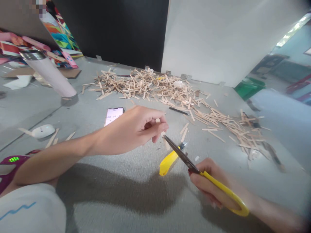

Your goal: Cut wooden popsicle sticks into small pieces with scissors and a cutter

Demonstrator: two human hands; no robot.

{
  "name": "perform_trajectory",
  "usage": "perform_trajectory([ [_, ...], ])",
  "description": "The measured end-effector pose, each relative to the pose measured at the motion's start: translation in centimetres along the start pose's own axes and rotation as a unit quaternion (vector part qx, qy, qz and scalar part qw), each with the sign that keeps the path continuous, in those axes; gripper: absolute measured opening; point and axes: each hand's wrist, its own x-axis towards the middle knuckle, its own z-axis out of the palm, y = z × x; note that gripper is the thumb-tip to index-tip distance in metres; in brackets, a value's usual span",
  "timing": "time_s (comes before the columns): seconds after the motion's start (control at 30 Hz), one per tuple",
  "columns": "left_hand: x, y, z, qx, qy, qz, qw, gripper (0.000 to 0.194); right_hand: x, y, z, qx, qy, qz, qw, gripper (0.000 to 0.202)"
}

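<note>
Pinched between the fingers of my left hand (143, 127) is a short pale wooden stick (157, 121), mostly covered by the fingers. My right hand (211, 181) grips yellow-handled scissors (181, 153), whose blades look nearly closed. Their tips meet the end of the stick just below my left fingertips; whether they touch it I cannot tell. Under the blades lies a yellow utility knife (168, 161) on the grey table (136, 174). Two loose wooden sticks (184, 132) rest just beyond it.
A large heap of wooden sticks (145, 85) spreads along the back and right. A phone (114, 116) showing a timer lies behind my left wrist. To the left are a white mouse (43, 131) and a pale tumbler (52, 72). A green bin (250, 88) stands beyond the table.
</note>
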Motion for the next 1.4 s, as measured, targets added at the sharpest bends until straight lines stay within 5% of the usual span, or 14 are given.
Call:
perform_trajectory([
  [0.27, 0.1, -0.3, -0.1, -0.005, -0.018, 0.015, 1.0, 0.029, 0.3, -0.2, 0.0, -0.009, 0.007, -0.012, 1.0, 0.074],
  [0.43, 0.2, -0.4, 0.2, -0.057, -0.004, -0.001, 0.998, 0.012, 0.4, 0.2, 0.1, -0.004, 0.029, -0.017, 0.999, 0.073],
  [0.63, 0.6, -0.5, 1.3, -0.161, -0.025, -0.034, 0.986, 0.031, 0.5, 0.3, 0.2, -0.006, 0.052, -0.01, 0.999, 0.073],
  [1.13, 1.1, -1.7, 0.1, 0.021, -0.055, 0.069, 0.996, 0.031, 0.6, 1.9, 0.1, 0.073, 0.003, -0.01, 0.997, 0.077],
  [1.4, 1.4, -1.2, 0.1, -0.093, -0.057, 0.005, 0.994, 0.036, 0.7, 1.9, 0.5, 0.116, 0.036, -0.04, 0.992, 0.075],
])
